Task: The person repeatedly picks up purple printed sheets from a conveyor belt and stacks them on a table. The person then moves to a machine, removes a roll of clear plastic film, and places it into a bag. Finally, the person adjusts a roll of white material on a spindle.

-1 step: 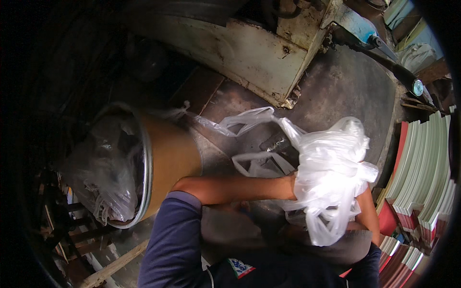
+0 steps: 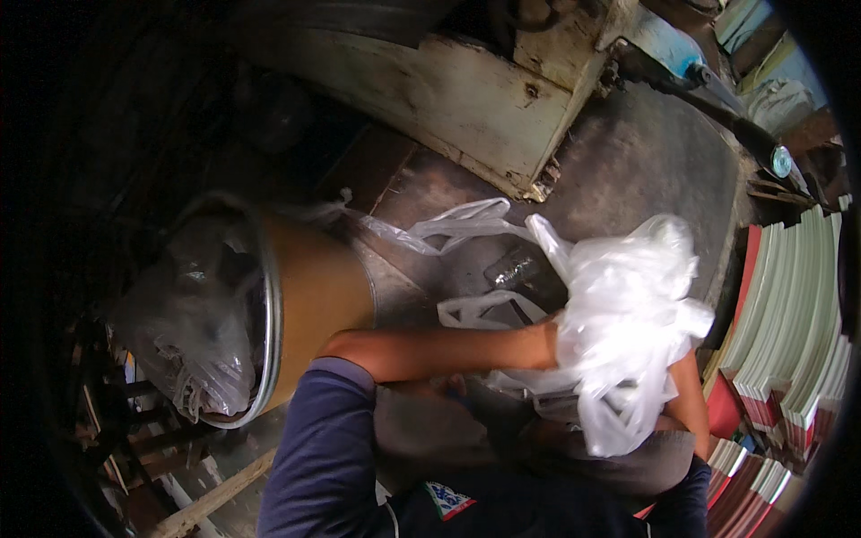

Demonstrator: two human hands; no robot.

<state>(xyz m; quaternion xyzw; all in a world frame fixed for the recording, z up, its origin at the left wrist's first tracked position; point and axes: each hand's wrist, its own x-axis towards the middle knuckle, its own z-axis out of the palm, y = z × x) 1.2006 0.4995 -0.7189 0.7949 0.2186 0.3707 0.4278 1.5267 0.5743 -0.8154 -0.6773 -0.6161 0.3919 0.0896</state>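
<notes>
Head view: white plastic [image 2: 632, 296] hides both hands, grip impossible to tell; brown drum [image 2: 323, 305] left, stacked sheets [image 2: 789, 305] right, metal base [image 2: 475, 103] far.

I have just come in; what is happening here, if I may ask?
A person's left forearm and right forearm reach to a bunched bundle of white plastic film, which hides the fingers. A white strip lies between it and a brown drum containing clear plastic. Stacked sheets are at right.
</notes>
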